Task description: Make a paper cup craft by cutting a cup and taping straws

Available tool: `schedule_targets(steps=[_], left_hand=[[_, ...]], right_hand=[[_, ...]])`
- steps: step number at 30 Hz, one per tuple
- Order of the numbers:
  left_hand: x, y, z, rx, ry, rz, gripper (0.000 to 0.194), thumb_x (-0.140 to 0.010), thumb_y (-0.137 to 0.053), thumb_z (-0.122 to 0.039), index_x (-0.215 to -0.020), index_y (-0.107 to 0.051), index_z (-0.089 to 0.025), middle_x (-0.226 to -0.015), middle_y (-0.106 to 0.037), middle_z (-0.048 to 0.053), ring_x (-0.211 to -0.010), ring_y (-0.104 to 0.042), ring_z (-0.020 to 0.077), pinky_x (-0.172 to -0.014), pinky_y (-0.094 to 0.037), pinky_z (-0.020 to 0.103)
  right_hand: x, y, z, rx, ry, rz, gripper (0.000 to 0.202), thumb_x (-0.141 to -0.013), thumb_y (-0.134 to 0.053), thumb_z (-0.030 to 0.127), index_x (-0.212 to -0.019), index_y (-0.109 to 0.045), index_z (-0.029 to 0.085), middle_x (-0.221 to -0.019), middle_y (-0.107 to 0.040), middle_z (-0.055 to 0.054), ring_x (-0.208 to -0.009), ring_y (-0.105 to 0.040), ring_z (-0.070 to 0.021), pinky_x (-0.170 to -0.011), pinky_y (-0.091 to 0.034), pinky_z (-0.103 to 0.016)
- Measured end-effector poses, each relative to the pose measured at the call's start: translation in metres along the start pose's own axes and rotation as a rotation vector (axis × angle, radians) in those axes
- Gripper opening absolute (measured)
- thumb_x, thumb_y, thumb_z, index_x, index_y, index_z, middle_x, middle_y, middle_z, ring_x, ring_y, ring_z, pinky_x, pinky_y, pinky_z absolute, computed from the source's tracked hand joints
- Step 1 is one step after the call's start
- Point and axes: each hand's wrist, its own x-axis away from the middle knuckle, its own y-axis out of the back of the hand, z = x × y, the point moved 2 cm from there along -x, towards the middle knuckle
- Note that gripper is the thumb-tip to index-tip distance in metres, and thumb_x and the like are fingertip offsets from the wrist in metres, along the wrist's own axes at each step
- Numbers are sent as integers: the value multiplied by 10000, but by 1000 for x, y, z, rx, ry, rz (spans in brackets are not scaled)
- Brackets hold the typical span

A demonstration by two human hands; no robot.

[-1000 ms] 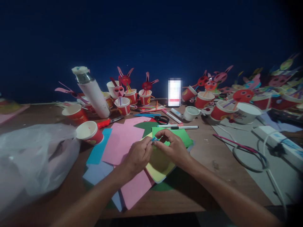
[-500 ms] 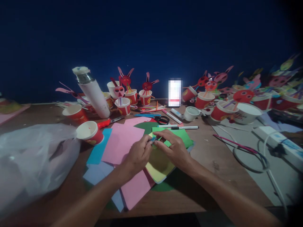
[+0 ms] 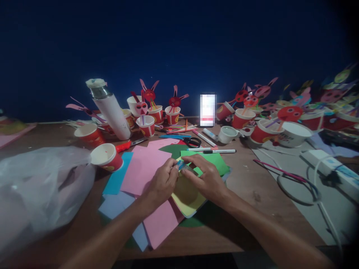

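Note:
A small blue strip [image 3: 180, 164], perhaps paper, is pinched in the fingers of my left hand [image 3: 165, 178]. Just to its right is my right hand [image 3: 208, 172], with its thumb and index finger apart around the strip's far end; the thumb is smeared by motion. Both hands hover over a stack of yellow paper [image 3: 187, 201] and green paper [image 3: 214, 161]. Left of them lie pink sheets [image 3: 146, 170] and a blue sheet [image 3: 119, 175], on top of a dark green round sheet [image 3: 193, 221].
Markers [image 3: 221, 151] and black-handled scissors [image 3: 193, 142] lie beyond the papers. Red paper cups [image 3: 109, 158] with paper rabbit figures, a tilted thermos [image 3: 112, 114] and a lit phone [image 3: 208, 109] stand farther back. A plastic bag [image 3: 47, 186] is left, a power strip [image 3: 331, 170] right.
The thumb and index finger of my right hand have spread apart, and more of the blue strip shows. My left hand has shifted slightly left.

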Motion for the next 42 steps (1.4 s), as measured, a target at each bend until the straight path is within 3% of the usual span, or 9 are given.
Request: schedule_targets(steps=[22,31,42], left_hand=[[-1,-5,11,38,20,65,227,-875,-329,-382,-823,-469,-211,-614,-441,-41,-550,-406,105,-503,-292,226],[-2,0,5,-5,-6,49,209,-879,-327,-361,-797,-446,-210,-617,-436,-47,-566,-399,103,-508,-291,227],[-1,2,-2,25,-20,34,219,-880,-330,-331,-706,-376,-207,-591,-393,-57,-534,-368,93,-493,-283,226]], right_hand=[[0,-2,-8,-21,58,-17,235,-763,-527,121,-966,-616,199,-921,-610,-60,-879,-558,-181,-776,-444,-309],[-1,-1,-8,-88,-181,76,225,-809,-521,268,-1013,-578,191,-923,-613,-37,-715,-551,-136,-640,-447,-255],[-3,3,-7,-9,35,75,249,-803,-496,156,-1038,-563,202,-950,-578,-57,-837,-541,-169,-759,-435,-308]])
